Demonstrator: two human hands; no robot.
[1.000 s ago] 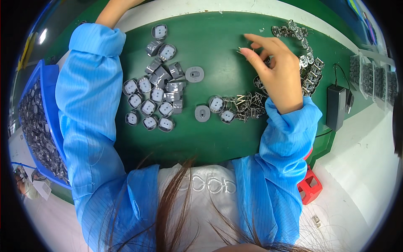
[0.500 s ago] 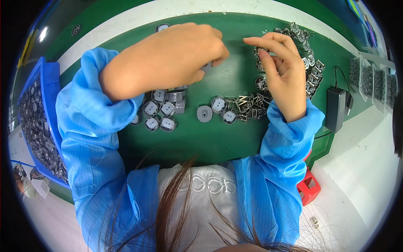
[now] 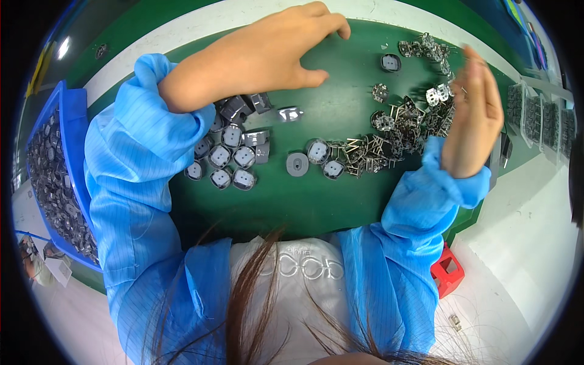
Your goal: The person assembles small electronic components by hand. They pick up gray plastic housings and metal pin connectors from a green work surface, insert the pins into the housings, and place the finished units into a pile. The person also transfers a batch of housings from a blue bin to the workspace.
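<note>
Head view: green worktop [image 3: 274, 210], glossy, its far edge bordered by a white strip [image 3: 201, 27]. Blue bin [image 3: 74, 134], filled with small grey parts, at the worktop's left edge. Red stool [image 3: 449, 271], beyond the near right corner. Left hand [image 3: 274, 48], over the far left area, pointing right; thumb and fingers wide apart, nothing seen between them. Right hand [image 3: 474, 115], near the right edge, fingers toward the far edge, blurred; I cannot tell whether they hold anything. Pinned parts [image 3: 371, 152], heaped right of middle, pins pointing every way. Grey housings [image 3: 244, 157], clustered left, many white-face up. Single housing [image 3: 390, 62], near the far edge, white face up, long axis roughly left to right.
</note>
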